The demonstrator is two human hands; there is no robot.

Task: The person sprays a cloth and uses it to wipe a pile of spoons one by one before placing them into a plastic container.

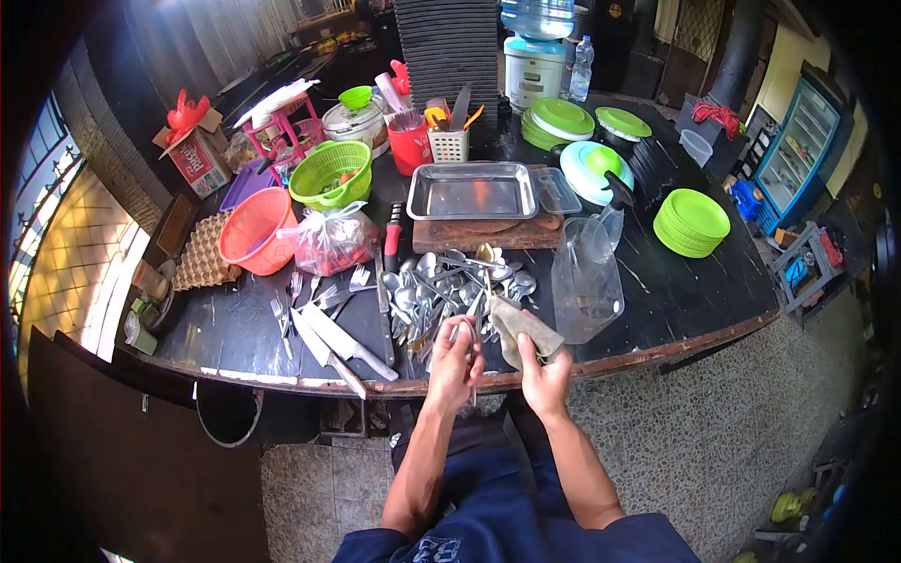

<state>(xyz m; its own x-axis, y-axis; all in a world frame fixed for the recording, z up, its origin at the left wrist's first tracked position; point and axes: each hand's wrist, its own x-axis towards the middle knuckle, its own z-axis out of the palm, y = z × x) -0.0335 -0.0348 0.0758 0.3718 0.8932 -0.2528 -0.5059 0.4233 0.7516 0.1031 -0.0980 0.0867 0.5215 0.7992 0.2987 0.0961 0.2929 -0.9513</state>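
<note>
My left hand (455,361) is closed on a thin metal piece of cutlery (474,396), its end poking out below my fingers; which kind, I cannot tell. Beside it, my right hand (545,380) grips a folded grey-beige cloth (518,328). Just beyond both hands lies a loose pile of spoons (450,291) on the black table (666,291). Left of the pile are two white-bladed knives (340,334) with pale handles, a long narrow knife (384,314) and several forks (279,311).
Behind the pile, a metal tray (472,214) rests on a wooden board (441,236). A clear plastic container (588,291) stands right of the spoons, with green plates (692,223) farther right. At left are a red basin (255,232), a green basket (330,175) and egg cartons (203,253).
</note>
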